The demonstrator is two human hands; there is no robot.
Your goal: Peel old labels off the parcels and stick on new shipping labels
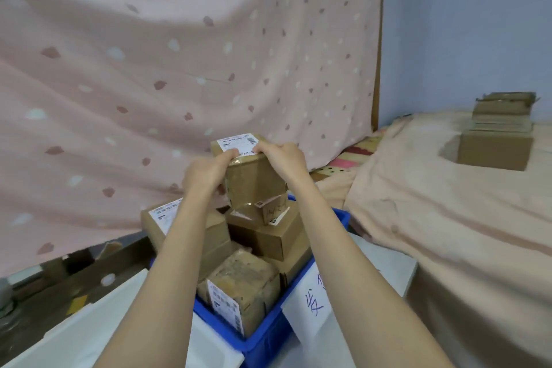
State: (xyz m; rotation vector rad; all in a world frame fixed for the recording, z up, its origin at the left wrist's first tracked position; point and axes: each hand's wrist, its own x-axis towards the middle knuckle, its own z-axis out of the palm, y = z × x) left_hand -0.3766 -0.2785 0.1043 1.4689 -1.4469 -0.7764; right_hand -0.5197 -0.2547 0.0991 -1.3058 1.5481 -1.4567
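Note:
A brown cardboard parcel [254, 179] is held up above a blue bin [268, 334]. A white shipping label [237, 143] lies on its top face. My left hand [206, 170] grips the parcel's left side, thumb at the label's near edge. My right hand [282, 158] grips the right side, with fingertips on the label's right edge. Several other brown parcels [248, 284] fill the bin, some bearing white labels [225, 305].
A white paper sign [310, 302] with handwriting hangs on the bin's front. A pink spotted curtain [149, 69] hangs behind. A cloth-covered surface [448, 203] at right carries a stack of boxes [497, 134]. A white table edge [89, 326] lies at lower left.

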